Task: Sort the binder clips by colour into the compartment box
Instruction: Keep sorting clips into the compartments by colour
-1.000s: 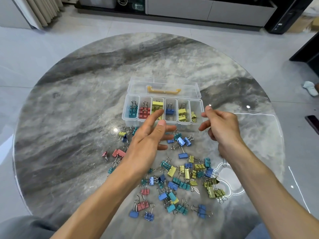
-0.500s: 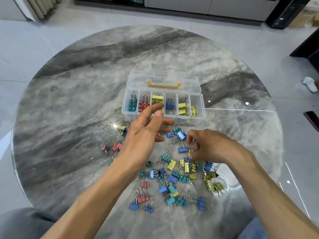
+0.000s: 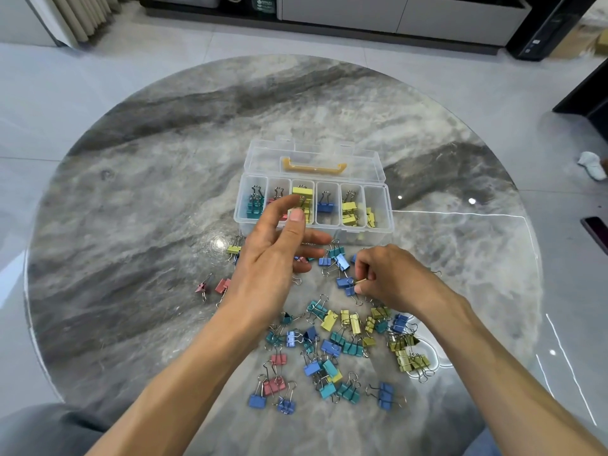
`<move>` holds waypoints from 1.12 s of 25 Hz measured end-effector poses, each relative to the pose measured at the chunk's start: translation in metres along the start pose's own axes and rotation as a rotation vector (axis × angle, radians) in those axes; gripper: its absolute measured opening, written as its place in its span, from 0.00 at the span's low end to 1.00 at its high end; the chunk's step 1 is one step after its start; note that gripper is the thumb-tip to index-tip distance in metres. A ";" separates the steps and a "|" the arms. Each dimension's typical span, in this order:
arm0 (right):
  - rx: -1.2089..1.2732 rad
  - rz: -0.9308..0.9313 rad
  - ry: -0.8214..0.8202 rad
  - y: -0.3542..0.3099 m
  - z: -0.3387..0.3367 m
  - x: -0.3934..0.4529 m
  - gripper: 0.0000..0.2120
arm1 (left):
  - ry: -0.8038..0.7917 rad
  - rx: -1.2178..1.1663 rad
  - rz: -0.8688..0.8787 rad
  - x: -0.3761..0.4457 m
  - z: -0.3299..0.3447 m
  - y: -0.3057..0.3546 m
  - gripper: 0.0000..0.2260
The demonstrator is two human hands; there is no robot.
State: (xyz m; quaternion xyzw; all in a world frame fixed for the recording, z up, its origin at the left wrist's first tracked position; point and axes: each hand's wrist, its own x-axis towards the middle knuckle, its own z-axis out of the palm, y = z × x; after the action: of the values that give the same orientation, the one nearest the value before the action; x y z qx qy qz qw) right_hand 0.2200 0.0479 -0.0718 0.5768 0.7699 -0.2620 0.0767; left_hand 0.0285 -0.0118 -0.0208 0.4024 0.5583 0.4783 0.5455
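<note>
While the left hand (image 3: pixel 273 258) hovers just in front of the compartment box (image 3: pixel 378 230) with its fingers loosely spread and nothing in them, the right hand (image 3: pixel 391 278) is down in the pile, fingertips (image 3: pixel 362 278) pinched on a small yellowish clip (image 3: pixel 359 282) right beside a blue clip (image 3: pixel 344 282). The clear box sits open on the round marble table (image 3: pixel 148 192), lid flipped back with a yellow handle (image 3: pixel 313 166). Its 6 slots hold teal, red, yellow, blue and olive-yellow clips, left to right; can't tell if the few in the last slot are a different shade. The loose binder clips (image 3: pixel 332 350) are scattered nearer the person, all colours mixed.
</note>
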 end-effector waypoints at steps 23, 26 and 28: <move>0.190 0.142 -0.079 0.003 -0.001 0.002 0.10 | -0.015 -0.042 -0.055 0.003 0.001 -0.004 0.12; 0.313 0.093 0.202 0.003 -0.020 -0.011 0.07 | -0.007 -0.063 -0.066 0.004 0.001 -0.003 0.12; 0.539 0.050 0.573 0.007 -0.038 -0.019 0.04 | -0.021 -0.068 -0.067 0.005 0.001 -0.002 0.11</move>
State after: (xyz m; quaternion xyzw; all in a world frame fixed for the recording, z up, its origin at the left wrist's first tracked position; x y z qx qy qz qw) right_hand 0.2397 0.0520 -0.0333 0.6445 0.6495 -0.2811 -0.2894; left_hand 0.0294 -0.0075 -0.0234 0.3695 0.5490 0.4741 0.5807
